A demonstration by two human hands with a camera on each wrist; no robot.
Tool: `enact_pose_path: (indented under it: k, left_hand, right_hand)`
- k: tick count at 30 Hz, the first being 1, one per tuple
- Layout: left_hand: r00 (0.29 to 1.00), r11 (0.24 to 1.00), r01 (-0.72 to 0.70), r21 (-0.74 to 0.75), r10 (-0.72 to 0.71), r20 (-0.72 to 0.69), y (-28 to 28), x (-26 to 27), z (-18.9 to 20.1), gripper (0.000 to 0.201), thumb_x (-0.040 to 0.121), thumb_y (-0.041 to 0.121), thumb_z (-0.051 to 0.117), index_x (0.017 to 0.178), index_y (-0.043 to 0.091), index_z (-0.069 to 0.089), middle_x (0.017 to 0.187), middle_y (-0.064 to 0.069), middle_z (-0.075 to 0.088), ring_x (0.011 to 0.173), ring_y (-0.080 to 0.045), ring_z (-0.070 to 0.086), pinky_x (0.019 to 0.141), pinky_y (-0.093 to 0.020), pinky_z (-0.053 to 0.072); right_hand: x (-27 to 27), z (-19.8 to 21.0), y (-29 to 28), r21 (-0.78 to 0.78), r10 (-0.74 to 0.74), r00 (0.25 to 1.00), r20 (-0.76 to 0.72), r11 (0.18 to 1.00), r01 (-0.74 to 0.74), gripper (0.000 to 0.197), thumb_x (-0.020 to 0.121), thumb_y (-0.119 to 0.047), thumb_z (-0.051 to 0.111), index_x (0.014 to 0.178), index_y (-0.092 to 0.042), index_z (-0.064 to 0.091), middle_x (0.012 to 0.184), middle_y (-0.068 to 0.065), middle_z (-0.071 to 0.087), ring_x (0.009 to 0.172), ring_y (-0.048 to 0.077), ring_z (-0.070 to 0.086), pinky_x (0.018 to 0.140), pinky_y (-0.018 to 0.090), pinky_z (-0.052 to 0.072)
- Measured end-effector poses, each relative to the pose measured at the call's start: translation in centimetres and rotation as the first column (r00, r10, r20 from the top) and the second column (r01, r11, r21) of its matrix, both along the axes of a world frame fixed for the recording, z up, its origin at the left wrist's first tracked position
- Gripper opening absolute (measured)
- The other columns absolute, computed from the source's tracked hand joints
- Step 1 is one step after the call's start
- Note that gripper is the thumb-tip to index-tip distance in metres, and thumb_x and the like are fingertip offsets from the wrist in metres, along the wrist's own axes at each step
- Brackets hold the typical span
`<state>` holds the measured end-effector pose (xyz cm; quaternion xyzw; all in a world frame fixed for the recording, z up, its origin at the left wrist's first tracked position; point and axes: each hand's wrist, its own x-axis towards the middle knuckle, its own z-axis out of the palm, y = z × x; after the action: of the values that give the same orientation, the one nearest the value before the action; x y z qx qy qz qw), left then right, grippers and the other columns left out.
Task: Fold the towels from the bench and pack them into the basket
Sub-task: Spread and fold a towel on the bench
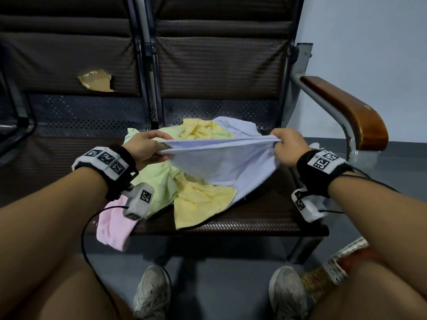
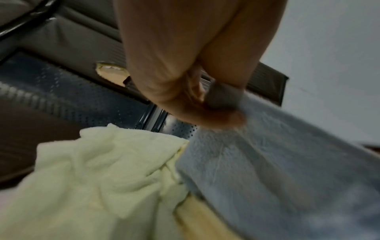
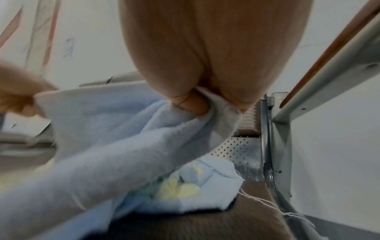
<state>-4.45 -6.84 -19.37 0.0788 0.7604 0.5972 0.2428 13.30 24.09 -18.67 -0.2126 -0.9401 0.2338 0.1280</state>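
Observation:
A pale blue towel (image 1: 221,162) is stretched between both hands above the bench seat (image 1: 254,218). My left hand (image 1: 147,146) pinches its left edge, and my right hand (image 1: 283,145) pinches the right edge. The left wrist view shows the left hand (image 2: 207,104) gripping the blue towel (image 2: 267,162). In the right wrist view the right hand (image 3: 197,104) holds a bunched corner of the blue towel (image 3: 115,146). Under it lie a crumpled green towel (image 1: 159,181), a yellow towel (image 1: 201,202) and a pink towel (image 1: 115,222) hanging over the seat's front. A woven basket (image 1: 332,271) stands on the floor at the right.
The bench has a dark woven backrest (image 1: 219,61) with a torn patch (image 1: 97,82) on the left seat. A wooden armrest (image 1: 346,112) on a metal frame bounds the right side. My shoes (image 1: 152,294) stand on the grey floor before the bench.

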Motion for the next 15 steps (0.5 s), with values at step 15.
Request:
enact_pose_path:
  k: [15]
  left_hand:
    - [0.851, 0.971, 0.126, -0.205, -0.212, -0.481, 0.9, 2.0, 10.4, 0.035, 0.073, 0.021, 0.087, 0.098, 0.004, 0.070, 0.079, -0.005, 0.069, 0.067, -0.017, 0.062, 0.063, -0.036, 0.052]
  right_hand:
    - [1.2, 13.3, 2.6, -0.093, -0.010, 0.973, -0.231, 0.996, -0.012, 0.038, 0.085, -0.049, 0.060, 0.059, -0.022, 0.063, 0.056, -0.007, 0.049, 0.062, 0.014, 0.047, 0.059, 0.025, 0.040]
